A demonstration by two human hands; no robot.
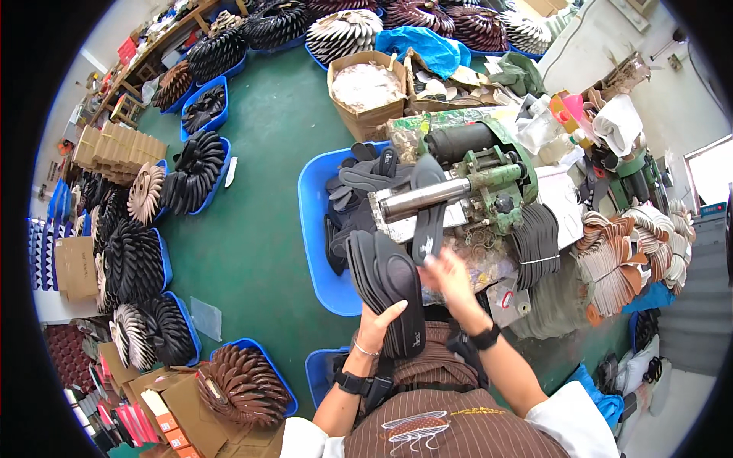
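Observation:
My left hand (376,324) is closed around a thick stack of black insoles (385,286), held tilted in front of my apron. My right hand (449,278) is slightly smeared by motion, its fingers at the near end of a single dark insole (427,233). That insole passes under the shiny metal roller (424,197) of a green bench machine (496,187), and its far end sticks out beyond the roller. Left of the machine, a blue tub (321,278) holds loose black insoles (363,179), partly hidden by the stack.
A tied bundle of dark insoles (536,244) lies right of the machine, with brown and white stacks (611,263) farther right. An open carton (366,107) stands behind. Blue tubs of fanned insoles (200,172) line the left floor; brown ones (243,385) sit lower left.

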